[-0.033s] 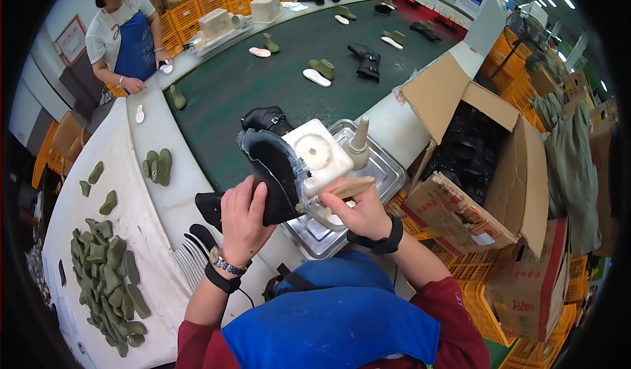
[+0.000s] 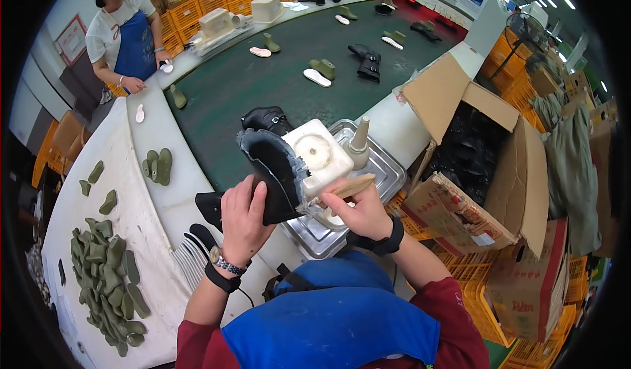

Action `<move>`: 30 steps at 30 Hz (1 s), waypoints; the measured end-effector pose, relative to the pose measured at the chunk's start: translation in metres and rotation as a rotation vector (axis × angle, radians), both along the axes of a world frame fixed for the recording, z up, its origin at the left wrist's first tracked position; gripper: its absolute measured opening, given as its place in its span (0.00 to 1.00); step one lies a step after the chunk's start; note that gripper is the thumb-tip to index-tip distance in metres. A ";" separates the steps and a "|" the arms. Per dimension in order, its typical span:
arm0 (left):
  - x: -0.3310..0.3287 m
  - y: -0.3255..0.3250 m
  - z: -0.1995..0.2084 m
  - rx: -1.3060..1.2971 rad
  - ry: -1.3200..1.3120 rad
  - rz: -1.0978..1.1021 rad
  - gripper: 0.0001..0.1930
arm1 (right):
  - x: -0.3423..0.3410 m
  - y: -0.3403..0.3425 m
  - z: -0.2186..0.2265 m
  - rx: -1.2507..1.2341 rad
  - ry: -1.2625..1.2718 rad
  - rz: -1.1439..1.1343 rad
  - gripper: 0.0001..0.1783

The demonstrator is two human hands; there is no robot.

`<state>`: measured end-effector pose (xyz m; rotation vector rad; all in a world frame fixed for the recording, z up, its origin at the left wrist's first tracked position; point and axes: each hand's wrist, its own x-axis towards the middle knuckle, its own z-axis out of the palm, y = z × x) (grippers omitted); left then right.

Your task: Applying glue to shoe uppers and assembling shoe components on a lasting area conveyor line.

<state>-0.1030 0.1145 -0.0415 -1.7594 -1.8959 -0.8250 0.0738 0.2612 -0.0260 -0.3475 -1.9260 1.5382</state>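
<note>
Black, ragged-edged boot upper: clamped in left hand's grip, beside square white tub. Pale wooden-handled brush: pinched in right hand. Upper's edge is seemingly being brushed; steady support is called for.

Light is bright and fairly even, with white ceiling lamps glowing at the far right. The metal tray carries glare, and small glints dot the dark contents of the cardboard box on the right. Inside the near boot, shadow swallows detail — almost pure black. A red glow tints the far end. The lens bends the table, and the corners go black.
</note>
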 end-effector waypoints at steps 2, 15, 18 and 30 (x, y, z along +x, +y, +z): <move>-0.001 0.000 -0.001 0.005 0.015 0.003 0.40 | 0.001 0.001 0.001 -0.127 -0.012 0.042 0.07; -0.004 -0.003 -0.001 0.001 -0.150 -0.188 0.50 | -0.013 0.020 -0.005 0.033 0.185 -0.211 0.05; -0.007 -0.004 0.002 -0.096 -0.180 -0.108 0.49 | -0.008 0.019 -0.006 -0.199 0.184 -0.254 0.09; -0.011 -0.059 0.015 -0.114 -0.589 -0.011 0.50 | -0.006 0.073 -0.049 -0.402 0.120 -0.347 0.12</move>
